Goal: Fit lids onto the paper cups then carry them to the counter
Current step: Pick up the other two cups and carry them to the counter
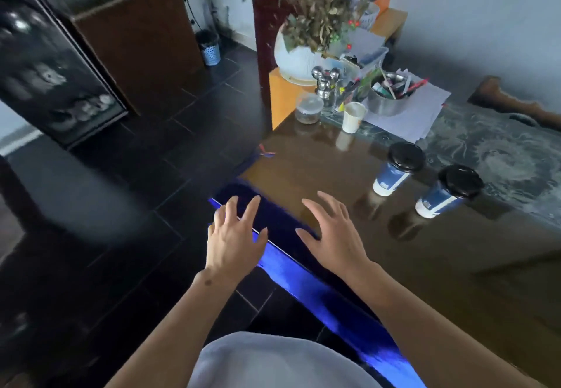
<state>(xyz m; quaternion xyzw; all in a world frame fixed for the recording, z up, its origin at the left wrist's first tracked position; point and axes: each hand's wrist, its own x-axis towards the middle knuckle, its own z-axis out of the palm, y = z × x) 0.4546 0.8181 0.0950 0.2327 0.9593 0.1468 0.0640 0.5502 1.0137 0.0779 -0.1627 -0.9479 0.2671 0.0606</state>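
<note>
Two blue-and-white paper cups stand on the glossy brown table (303, 175), each with a black lid on top: one further back (394, 172) and one nearer to the right (443, 196). My left hand (236, 236) hovers over the table's blue front edge, fingers spread, holding nothing. My right hand (331, 230) is over the table top just left of the cups, also spread and holding nothing. Neither hand touches a cup. A small white paper cup without a lid (353, 116) stands further back.
At the back of the table are a glass jar (308, 110), a metal pot of pens (391, 96), papers and a white plant pot (300, 60). A dark cabinet (51, 63), a brown board and a small bin (209, 48) stand on the dark tiled floor to the left.
</note>
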